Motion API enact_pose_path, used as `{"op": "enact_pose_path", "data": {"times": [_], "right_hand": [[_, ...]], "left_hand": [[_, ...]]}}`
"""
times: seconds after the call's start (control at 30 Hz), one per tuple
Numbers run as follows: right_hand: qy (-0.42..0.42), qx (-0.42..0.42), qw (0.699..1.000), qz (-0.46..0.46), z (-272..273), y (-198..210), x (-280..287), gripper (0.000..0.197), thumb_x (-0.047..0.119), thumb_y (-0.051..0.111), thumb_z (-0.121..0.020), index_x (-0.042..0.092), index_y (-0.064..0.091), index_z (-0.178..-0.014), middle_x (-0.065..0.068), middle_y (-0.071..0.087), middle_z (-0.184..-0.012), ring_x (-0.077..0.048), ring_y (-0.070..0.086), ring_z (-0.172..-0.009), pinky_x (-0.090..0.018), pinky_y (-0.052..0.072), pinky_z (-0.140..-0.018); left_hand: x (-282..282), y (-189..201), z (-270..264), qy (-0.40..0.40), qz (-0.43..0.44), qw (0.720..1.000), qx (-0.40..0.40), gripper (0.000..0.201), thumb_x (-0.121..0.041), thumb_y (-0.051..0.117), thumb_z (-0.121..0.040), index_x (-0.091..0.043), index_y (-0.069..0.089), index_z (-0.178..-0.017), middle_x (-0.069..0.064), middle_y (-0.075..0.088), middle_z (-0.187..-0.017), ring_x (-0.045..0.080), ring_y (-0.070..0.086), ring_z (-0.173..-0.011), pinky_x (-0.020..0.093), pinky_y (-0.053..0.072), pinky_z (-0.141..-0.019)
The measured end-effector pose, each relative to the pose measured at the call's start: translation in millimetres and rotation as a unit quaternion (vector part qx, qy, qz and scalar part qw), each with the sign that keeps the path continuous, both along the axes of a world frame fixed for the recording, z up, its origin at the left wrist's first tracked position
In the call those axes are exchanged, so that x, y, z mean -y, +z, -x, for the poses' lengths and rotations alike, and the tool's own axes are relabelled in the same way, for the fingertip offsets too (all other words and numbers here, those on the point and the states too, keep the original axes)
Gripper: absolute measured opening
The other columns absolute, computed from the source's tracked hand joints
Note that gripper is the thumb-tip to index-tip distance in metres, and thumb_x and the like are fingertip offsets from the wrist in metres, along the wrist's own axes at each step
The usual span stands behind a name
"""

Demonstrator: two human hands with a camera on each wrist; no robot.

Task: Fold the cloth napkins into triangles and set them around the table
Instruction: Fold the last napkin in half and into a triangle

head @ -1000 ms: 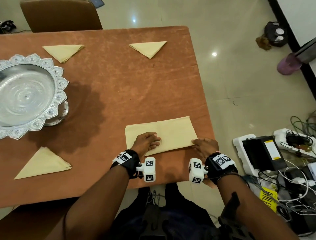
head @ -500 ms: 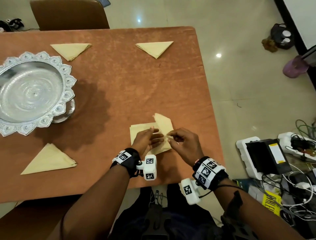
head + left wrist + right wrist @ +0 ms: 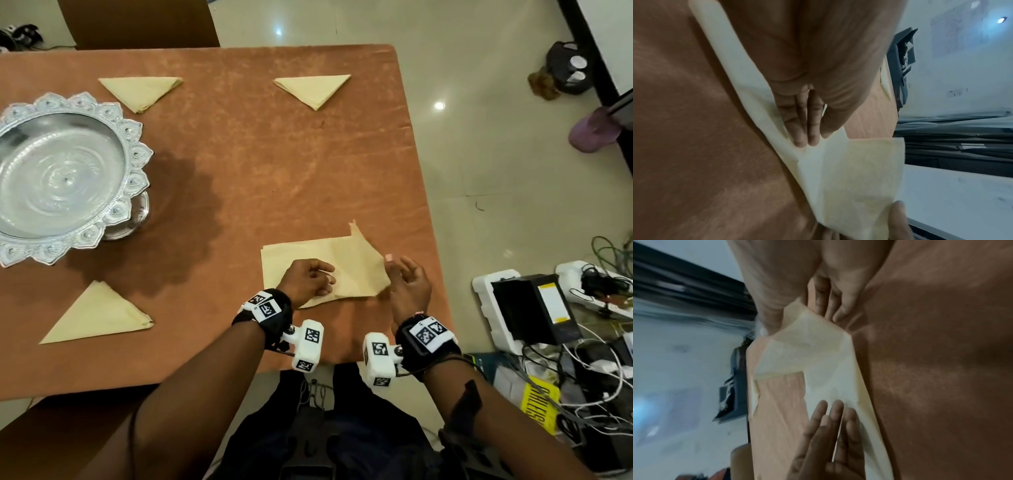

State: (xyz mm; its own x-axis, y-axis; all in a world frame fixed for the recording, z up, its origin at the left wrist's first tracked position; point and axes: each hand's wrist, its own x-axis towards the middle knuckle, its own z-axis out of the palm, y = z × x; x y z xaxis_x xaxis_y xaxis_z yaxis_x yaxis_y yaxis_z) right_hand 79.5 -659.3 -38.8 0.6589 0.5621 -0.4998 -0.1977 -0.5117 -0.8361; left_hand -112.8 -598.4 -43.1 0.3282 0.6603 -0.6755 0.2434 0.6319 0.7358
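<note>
Head view: left hand (image 3: 306,281) presses soft, half-folded cream napkin (image 3: 356,260).

The worktop (image 3: 274,164) wore a rust-orange cover, mottled with paler streaks. The napkin (image 3: 346,260) at its near edge was plain pale yellow. The same yellow showed on the far-left triangle (image 3: 142,90), the far-right triangle (image 3: 313,89) and the near-left triangle (image 3: 99,315). The bowl (image 3: 135,161) at the left edge was bright silver, its rim embossed with petals and its basin with concentric rings. The left wristband (image 3: 265,308) and right wristband (image 3: 428,337) were black, with white blocks printed in black-and-white square codes. The floor (image 3: 479,154) beyond the right edge was glossy cream.
</note>
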Motion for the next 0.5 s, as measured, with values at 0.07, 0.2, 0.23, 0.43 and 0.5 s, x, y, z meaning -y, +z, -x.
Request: {"op": "enact_pose_path", "data": {"times": [0.07,0.2,0.23,0.43,0.5], "right_hand": [[-0.041,-0.110,0.993,0.025,-4.7,-12.5,8.8,0.069,0.054,0.087,-0.061,0.016,0.065,-0.115,-0.006,0.071,-0.109,-0.019,0.070,-0.092,-0.045,0.059,-0.084],[-0.034,-0.121,0.992,0.021,-4.4,-15.3,14.5,0.041,0.032,0.089,-0.068,0.014,0.069,-0.099,-0.004,0.076,-0.095,-0.020,0.073,-0.088,-0.038,0.060,-0.077],[-0.021,-0.091,0.995,0.033,-6.6,-17.2,14.6,0.038,0.029,0.090,-0.066,0.015,0.069,-0.095,-0.004,0.076,-0.091,-0.022,0.074,-0.087,-0.040,0.060,-0.078],[0.000,-0.020,0.997,0.078,-20.8,-31.1,11.4,0.019,0.014,0.082,-0.071,0.024,0.070,-0.082,-0.001,0.076,-0.087,-0.023,0.073,-0.084,-0.049,0.060,-0.082],[0.023,0.005,0.996,0.080,-24.4,-33.6,9.8,0.018,0.014,0.081,-0.072,0.025,0.069,-0.080,0.001,0.076,-0.087,-0.022,0.073,-0.084,-0.049,0.060,-0.081]], "left_hand": [[1.4,-6.4,-2.5,-0.009,-0.021,1.000,-0.021,0.018,0.007,0.058,-0.089,0.000,0.064,-0.105,0.015,0.068,-0.084,0.021,0.062,-0.067,0.024,0.056,-0.065],[-0.4,-8.4,-8.0,-0.049,-0.076,0.993,-0.080,0.016,0.006,0.068,-0.080,0.000,0.068,-0.094,0.016,0.069,-0.073,0.020,0.064,-0.059,0.028,0.057,-0.061],[-1.2,-7.6,-9.8,-0.061,-0.085,0.990,-0.091,0.014,0.005,0.072,-0.078,0.001,0.068,-0.091,0.018,0.069,-0.072,0.020,0.063,-0.056,0.028,0.057,-0.060],[-3.8,-12.3,-19.7,-0.168,-0.127,0.961,-0.180,0.018,-0.007,0.083,-0.067,-0.011,0.069,-0.077,0.009,0.072,-0.067,0.020,0.069,-0.061,0.028,0.057,-0.061],[-3.0,-15.9,-20.6,-0.191,-0.155,0.945,-0.215,0.023,-0.012,0.086,-0.061,-0.017,0.068,-0.074,0.001,0.071,-0.067,0.015,0.068,-0.065,0.021,0.051,-0.061]]}}
